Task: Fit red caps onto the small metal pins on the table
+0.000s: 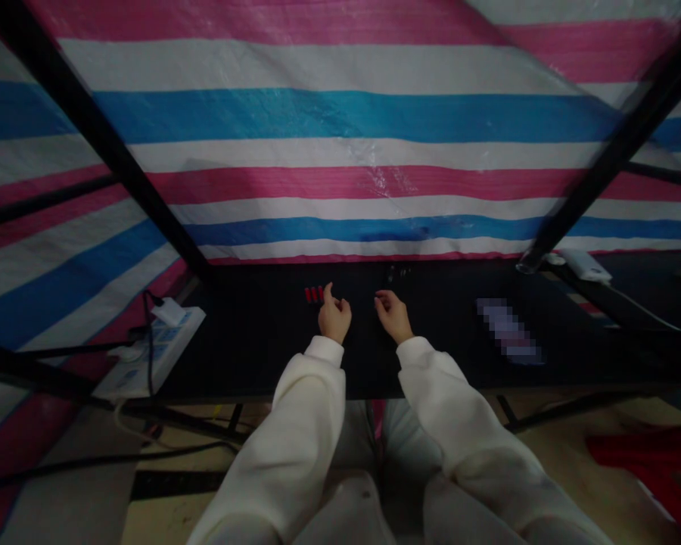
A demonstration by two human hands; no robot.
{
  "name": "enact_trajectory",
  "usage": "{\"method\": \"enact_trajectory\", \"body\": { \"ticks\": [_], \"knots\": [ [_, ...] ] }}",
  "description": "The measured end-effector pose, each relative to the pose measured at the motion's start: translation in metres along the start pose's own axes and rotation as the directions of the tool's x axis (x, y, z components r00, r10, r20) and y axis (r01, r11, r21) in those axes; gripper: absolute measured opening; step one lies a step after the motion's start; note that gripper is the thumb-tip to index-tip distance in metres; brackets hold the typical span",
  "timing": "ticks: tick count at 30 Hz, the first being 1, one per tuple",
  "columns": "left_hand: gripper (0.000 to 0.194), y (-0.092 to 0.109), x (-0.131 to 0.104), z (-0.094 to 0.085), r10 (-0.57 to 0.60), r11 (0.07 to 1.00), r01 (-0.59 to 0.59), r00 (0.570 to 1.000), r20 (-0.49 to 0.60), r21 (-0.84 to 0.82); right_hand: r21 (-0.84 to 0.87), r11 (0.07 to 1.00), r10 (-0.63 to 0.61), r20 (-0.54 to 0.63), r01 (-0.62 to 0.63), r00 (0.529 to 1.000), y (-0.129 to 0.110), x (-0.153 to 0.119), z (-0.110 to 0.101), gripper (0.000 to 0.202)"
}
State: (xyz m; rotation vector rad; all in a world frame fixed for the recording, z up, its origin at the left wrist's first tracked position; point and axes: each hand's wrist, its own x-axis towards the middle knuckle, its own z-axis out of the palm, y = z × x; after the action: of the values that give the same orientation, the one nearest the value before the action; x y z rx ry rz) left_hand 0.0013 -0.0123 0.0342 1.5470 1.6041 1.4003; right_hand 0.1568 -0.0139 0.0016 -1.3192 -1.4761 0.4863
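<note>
Several small red cylinders (313,294) stand or lie in a short row on the black table, their kind too small to make out. My left hand (334,318) is just right of them, its index finger stretched out by the row's right end and its thumb apart; I see nothing held. A short gap to the right, my right hand (394,316) hovers low over the table with loosely bent fingers pointing left, and no object shows in it. Beyond it, close to the back edge, are a few tiny dark and silvery pieces (391,274).
A white power strip (178,344) with plugs and cables lies at the table's left end. To the right are a blurred-out phone-like slab (509,331) and a white device (584,266) with a cable. Black frame posts (587,170) and striped sheeting (340,113) enclose the table.
</note>
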Motion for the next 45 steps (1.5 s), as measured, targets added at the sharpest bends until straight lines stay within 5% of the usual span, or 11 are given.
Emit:
{"method": "enact_trajectory", "body": {
  "ticks": [3, 6, 12, 16, 20, 26, 32, 45],
  "knots": [
    [0.067, 0.003, 0.001, -0.003, -0.057, 0.987, 0.059, 0.998, -0.014, 0.153, 0.005, 1.000, -0.011, 0.024, 0.011, 1.000, 0.002, -0.004, 0.003, 0.028],
    [0.065, 0.000, 0.006, -0.004, -0.045, 0.991, 0.047, 0.999, -0.019, 0.125, 0.000, 1.000, -0.014, 0.038, 0.014, 0.999, 0.004, -0.003, 0.002, 0.029],
    [0.029, -0.012, 0.022, -0.003, 0.017, 0.975, -0.008, 0.999, -0.039, 0.221, -0.014, 0.999, -0.048, 0.043, 0.049, 0.998, 0.004, -0.005, 0.002, 0.030],
    [0.016, -0.017, 0.025, 0.008, 0.054, 0.996, -0.044, 0.990, 0.127, -0.077, -0.026, 0.997, -0.075, 0.023, 0.076, 0.997, 0.002, -0.006, 0.002, 0.030],
    [0.027, -0.021, 0.017, 0.017, -0.017, 0.848, 0.213, 0.926, 0.378, -0.486, -0.054, 0.991, -0.124, -0.018, 0.123, 0.992, -0.002, -0.006, -0.001, 0.030],
    [0.035, -0.023, 0.008, 0.013, 0.013, 0.715, 0.399, 0.814, 0.581, -0.574, -0.106, 0.983, -0.152, 0.008, 0.152, 0.988, -0.005, -0.006, -0.002, 0.033],
    [0.034, -0.030, 0.007, 0.017, 0.034, 0.756, 0.342, 0.831, 0.556, -0.558, -0.159, 0.974, -0.148, 0.087, 0.160, 0.985, 0.000, -0.007, 0.000, 0.033],
    [0.037, -0.039, 0.008, 0.023, 0.029, 0.786, 0.294, 0.861, 0.507, -0.544, -0.124, 0.973, -0.191, 0.055, 0.196, 0.980, 0.002, -0.007, 0.001, 0.026]
  ]
}}
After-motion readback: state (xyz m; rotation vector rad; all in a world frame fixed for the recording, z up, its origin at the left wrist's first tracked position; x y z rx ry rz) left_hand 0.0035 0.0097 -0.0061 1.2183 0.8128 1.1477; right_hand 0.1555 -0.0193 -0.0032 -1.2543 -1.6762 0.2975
